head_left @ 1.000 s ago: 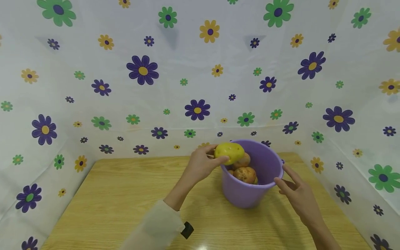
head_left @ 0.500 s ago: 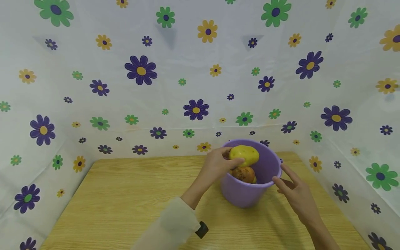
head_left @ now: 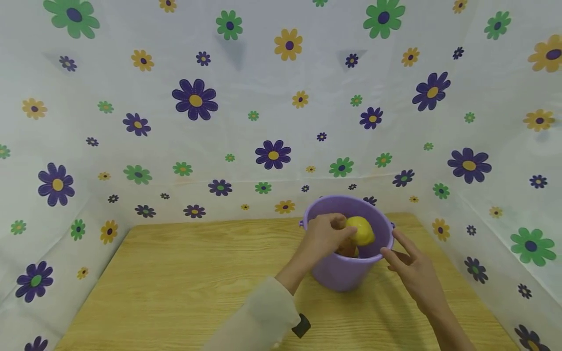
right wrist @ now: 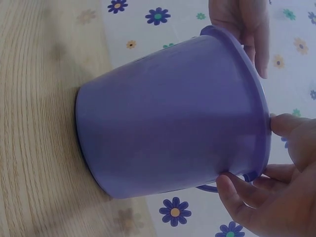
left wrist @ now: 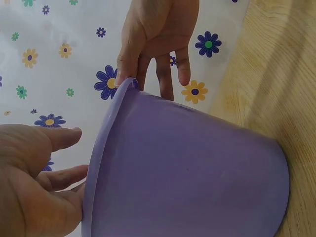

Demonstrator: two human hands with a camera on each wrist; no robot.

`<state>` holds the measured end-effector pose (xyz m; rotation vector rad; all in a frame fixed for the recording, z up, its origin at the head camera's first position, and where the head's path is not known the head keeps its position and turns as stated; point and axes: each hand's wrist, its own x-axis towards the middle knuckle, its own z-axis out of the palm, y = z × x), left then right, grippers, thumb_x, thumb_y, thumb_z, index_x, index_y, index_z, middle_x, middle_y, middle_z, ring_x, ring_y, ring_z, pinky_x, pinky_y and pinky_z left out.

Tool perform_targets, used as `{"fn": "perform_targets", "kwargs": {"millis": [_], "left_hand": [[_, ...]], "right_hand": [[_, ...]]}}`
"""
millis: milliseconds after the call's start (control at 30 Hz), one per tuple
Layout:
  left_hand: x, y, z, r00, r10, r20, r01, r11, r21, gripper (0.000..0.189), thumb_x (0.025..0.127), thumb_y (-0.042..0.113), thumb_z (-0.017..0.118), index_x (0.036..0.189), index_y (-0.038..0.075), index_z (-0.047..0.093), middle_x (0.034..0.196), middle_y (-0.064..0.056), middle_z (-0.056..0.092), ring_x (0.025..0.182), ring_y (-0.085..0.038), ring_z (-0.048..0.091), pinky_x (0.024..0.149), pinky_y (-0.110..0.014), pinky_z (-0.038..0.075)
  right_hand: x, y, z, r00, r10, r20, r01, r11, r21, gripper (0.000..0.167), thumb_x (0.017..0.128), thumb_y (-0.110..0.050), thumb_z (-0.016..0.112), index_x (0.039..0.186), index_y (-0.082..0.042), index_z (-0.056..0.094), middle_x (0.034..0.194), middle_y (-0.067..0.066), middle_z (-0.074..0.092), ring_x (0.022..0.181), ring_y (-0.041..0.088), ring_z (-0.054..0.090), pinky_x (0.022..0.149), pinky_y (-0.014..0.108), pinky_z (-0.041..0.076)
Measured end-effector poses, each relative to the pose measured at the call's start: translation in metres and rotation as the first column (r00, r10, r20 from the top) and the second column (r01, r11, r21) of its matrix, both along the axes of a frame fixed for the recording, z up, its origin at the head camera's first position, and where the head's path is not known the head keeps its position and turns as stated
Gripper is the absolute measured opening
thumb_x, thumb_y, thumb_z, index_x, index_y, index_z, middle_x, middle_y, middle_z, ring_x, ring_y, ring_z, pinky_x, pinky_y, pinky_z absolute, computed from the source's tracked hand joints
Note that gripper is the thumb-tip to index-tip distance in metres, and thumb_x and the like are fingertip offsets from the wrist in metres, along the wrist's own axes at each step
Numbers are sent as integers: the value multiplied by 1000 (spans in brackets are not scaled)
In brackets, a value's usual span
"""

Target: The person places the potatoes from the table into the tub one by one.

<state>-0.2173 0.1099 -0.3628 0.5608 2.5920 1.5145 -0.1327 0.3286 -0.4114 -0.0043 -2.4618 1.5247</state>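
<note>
A purple bucket (head_left: 347,270) stands on the wooden table, right of the middle. Inside it lies a yellow potato (head_left: 362,231), with a brown potato (head_left: 347,247) partly hidden below. My left hand (head_left: 325,235) reaches over the bucket's left rim, its fingertips at the yellow potato. In the left wrist view, the thumb and fingers of that left hand (left wrist: 37,182) are spread, with nothing visible between them. My right hand (head_left: 419,278) holds the bucket's right rim between thumb and fingers, beside a handle lug; the right wrist view also shows this right hand (right wrist: 276,182).
Bare wooden tabletop (head_left: 184,278) extends to the left of the bucket. A white sheet with printed flowers (head_left: 246,141) encloses the table at the back and both sides. A small black object (head_left: 301,325) sits at the left sleeve's cuff.
My left hand has moved right and into the bucket's mouth with the yellow potato, then loosened its fingers from it. The right hand stays on the rim.
</note>
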Motion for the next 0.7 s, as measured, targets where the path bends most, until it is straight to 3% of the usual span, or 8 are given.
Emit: {"fn": "perform_targets", "kwargs": {"millis": [100, 300, 467, 567, 700], "left_hand": [[2, 1, -1, 1000, -10, -4, 10, 1000, -25, 39, 96, 37, 75, 126, 12, 72, 118, 1, 74, 113, -17, 68, 95, -35, 56], [4, -1, -2, 998, -62, -2, 62, 998, -11, 41, 99, 33, 72, 134, 12, 69, 125, -2, 72, 111, -14, 69, 92, -30, 57], [6, -6, -6, 986, -108, -128, 107, 994, -17, 32, 101, 27, 69, 128, 10, 70, 121, -1, 72, 106, -10, 67, 93, -27, 55], [9, -11, -8, 962, -108, -249, 104, 994, -28, 25, 100, 20, 69, 122, 9, 71, 118, -1, 73, 110, -12, 65, 98, -28, 53], [15, -18, -9, 920, -103, -379, 72, 993, -96, 29, 100, 16, 66, 129, 11, 71, 131, -3, 69, 129, -18, 58, 114, -32, 42]], "right_hand": [[-1, -2, 0, 1000, 4, 0, -4, 1000, -7, 67, 105, -29, 63, 162, -11, 33, 167, 17, 27, 105, -14, 58, 81, 17, 56], [-3, -5, 0, 1000, 11, -3, -11, 1000, -19, 67, 105, -28, 63, 162, -9, 33, 166, 19, 29, 104, -15, 58, 81, 17, 57], [-4, -3, 1, 999, -4, 38, 2, 999, 40, 68, 105, -32, 63, 163, -11, 32, 165, 19, 33, 105, -13, 59, 82, 17, 55], [-3, -2, 4, 999, -5, 44, 0, 993, 114, 69, 105, -34, 62, 163, -10, 32, 164, 20, 33, 118, 11, 65, 86, 23, 56], [-2, -3, 7, 998, 21, -53, -7, 971, 239, 64, 106, -29, 62, 156, 3, 39, 162, 27, 33, 129, 47, 55, 87, 18, 53]]}}
